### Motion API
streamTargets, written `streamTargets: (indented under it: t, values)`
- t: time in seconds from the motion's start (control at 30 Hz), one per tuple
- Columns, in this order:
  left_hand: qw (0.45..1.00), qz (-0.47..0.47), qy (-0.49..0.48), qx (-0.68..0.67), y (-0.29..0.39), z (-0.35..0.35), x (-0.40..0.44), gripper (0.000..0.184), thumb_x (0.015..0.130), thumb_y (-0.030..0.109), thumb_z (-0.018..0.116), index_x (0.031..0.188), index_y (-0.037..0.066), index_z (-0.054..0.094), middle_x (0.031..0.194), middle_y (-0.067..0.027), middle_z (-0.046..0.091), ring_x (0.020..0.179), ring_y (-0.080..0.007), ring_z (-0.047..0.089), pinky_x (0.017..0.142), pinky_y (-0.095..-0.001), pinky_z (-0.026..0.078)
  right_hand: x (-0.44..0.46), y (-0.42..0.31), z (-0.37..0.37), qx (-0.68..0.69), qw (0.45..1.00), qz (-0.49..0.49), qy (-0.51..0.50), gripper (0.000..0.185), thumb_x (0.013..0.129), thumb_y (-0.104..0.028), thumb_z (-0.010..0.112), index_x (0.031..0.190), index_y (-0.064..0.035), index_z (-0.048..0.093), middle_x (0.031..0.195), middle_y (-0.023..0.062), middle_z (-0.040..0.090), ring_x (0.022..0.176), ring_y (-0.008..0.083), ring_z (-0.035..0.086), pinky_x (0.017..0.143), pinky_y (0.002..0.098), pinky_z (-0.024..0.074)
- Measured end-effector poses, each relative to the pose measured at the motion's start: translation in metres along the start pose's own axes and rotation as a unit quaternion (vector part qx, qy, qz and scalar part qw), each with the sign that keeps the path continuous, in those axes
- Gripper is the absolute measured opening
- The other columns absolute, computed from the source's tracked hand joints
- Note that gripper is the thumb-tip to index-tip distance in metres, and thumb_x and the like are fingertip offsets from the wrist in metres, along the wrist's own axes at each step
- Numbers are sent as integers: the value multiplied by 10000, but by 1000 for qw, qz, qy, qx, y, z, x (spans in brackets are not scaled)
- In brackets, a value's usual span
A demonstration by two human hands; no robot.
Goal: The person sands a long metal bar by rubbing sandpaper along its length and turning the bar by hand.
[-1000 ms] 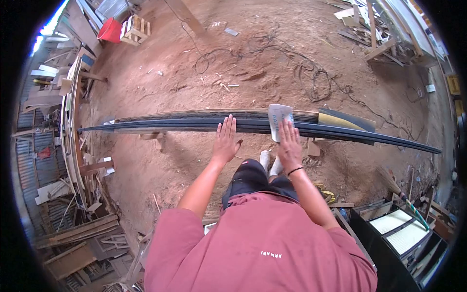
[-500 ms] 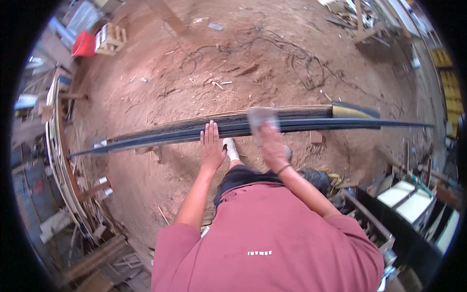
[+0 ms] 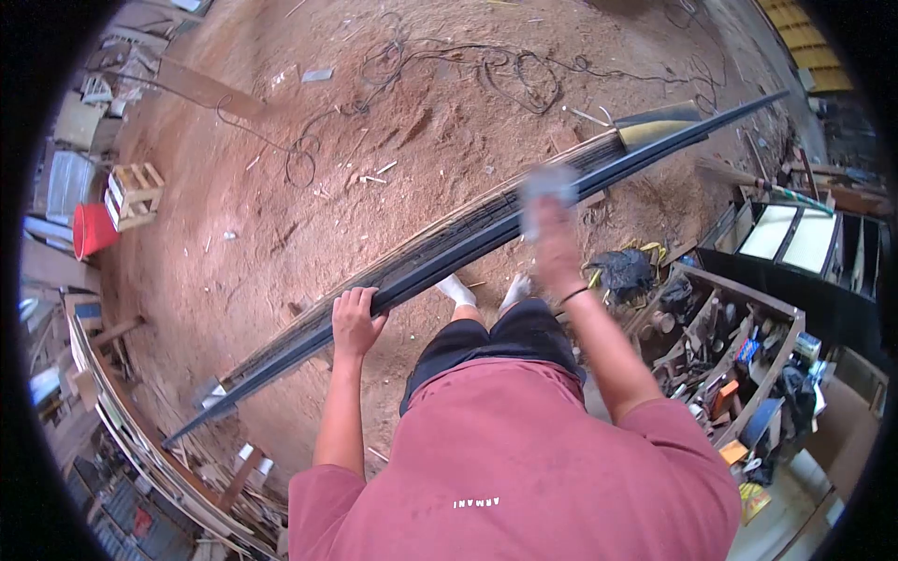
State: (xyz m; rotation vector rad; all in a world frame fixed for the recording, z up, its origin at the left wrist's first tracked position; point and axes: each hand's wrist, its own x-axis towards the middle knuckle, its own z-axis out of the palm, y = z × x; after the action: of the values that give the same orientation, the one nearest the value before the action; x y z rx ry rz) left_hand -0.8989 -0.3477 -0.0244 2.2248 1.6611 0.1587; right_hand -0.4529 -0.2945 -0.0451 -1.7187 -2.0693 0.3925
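Observation:
A long, narrow dark strip (image 3: 449,262), perhaps painted wood, runs slantwise across the view in front of me. It lies along a rough wooden beam (image 3: 426,232). My left hand (image 3: 354,323) is on the strip left of its middle, fingers bent over it and thumb on the near side. Farther right, my right hand (image 3: 558,252) has a pale grey pad (image 3: 548,192) pressed at the strip. Motion smears both, so the pad's kind and the exact finger grip are unclear. Near the strip's right part, a yellow and black piece (image 3: 659,126) sits on the beam.
Cables (image 3: 524,79) lie on the dusty ground beyond the strip. At my right stands a wooden tool box (image 3: 739,294) full of tools, with a black plastic bag (image 3: 625,271) beside it. A red bucket (image 3: 94,231) and a slatted crate (image 3: 136,194) stand at the left.
The view has turned, so the strip now slants up to the right. My left hand, flat on the strip before, now bends its fingers over it. The pad remains in my right hand.

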Motion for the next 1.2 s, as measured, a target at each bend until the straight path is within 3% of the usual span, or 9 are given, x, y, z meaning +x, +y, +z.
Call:
streamTargets:
  t: [0.1, 0.2, 0.47, 0.77, 0.83, 1.0, 1.1, 1.17, 1.2]
  values:
    - [999, 44, -14, -8, -14, 0, 4, 483, 767, 247, 888, 1173, 102, 669, 1080, -100, 663, 1046, -330, 642, 928, -451, 516, -20, -148, 59, -74, 968, -99, -221, 788, 950, -45, 506, 1709, -25, 295, 1762, 181, 334, 1643, 279, 309, 1353, 456, 227]
    - [999, 51, -10, -7, -16, 3, 6, 469, 754, 235, 890, 1148, 101, 671, 1064, -101, 659, 1039, -332, 644, 923, -449, 530, -28, -174, 78, 32, 964, -202, -168, 774, 951, -63, 516, 1700, -27, 322, 1751, 190, 353, 1638, 293, 320, 1356, 456, 210]
    - [998, 56, 10, 12, -12, 7, 4, 431, 769, 278, 885, 1081, 90, 654, 1039, -106, 661, 1010, -334, 649, 897, -449, 535, 9, 19, -13, -78, 995, 56, 37, 790, 948, 65, 459, 1713, -26, 282, 1765, 201, 306, 1640, 358, 281, 1362, 460, 195]
    - [999, 40, 22, 18, -9, 8, 6, 426, 780, 335, 892, 1044, 90, 665, 1032, -114, 668, 991, -350, 664, 850, -478, 550, -38, -185, 91, 97, 972, -191, -93, 723, 974, -46, 475, 1676, 29, 324, 1726, 237, 370, 1598, 327, 385, 1346, 469, 254]
    - [998, 42, 21, 29, -7, 8, 7, 422, 779, 325, 891, 1047, 90, 666, 1029, -116, 668, 993, -351, 664, 852, -479, 549, -28, -102, 94, -108, 982, -148, -36, 808, 930, -25, 540, 1707, -54, 318, 1750, 186, 353, 1620, 289, 351, 1359, 446, 232]
    - [998, 44, 21, 43, -11, 8, 7, 419, 771, 287, 879, 1069, 87, 665, 1035, -129, 668, 1004, -364, 663, 875, -482, 549, 22, 62, -37, -134, 984, 83, 79, 725, 996, -3, 480, 1699, -32, 303, 1741, 183, 361, 1612, 379, 334, 1340, 454, 280]
    - [999, 36, 4, 33, -14, 9, 8, 406, 775, 271, 869, 1074, 83, 668, 1036, -136, 666, 1011, -372, 659, 886, -483, 546, 20, 7, 18, 13, 990, 60, 129, 692, 971, -19, 495, 1652, -16, 372, 1681, 233, 418, 1579, 390, 386, 1323, 489, 304]
    - [999, 33, 0, 29, -11, 8, 7, 405, 777, 259, 864, 1084, 83, 667, 1036, -141, 663, 1022, -375, 653, 893, -482, 542, -4, -85, 62, -178, 975, -130, -11, 615, 943, -42, 521, 1556, -84, 484, 1563, 238, 516, 1518, 373, 457, 1293, 481, 347]
    - [999, 34, -4, 29, -11, 6, 3, 405, 777, 259, 864, 1084, 83, 667, 1036, -141, 663, 1022, -375, 653, 893, -482, 542, -17, -131, 76, -58, 984, -163, -31, 667, 948, -32, 516, 1605, -122, 450, 1617, 212, 478, 1539, 347, 442, 1306, 464, 339]
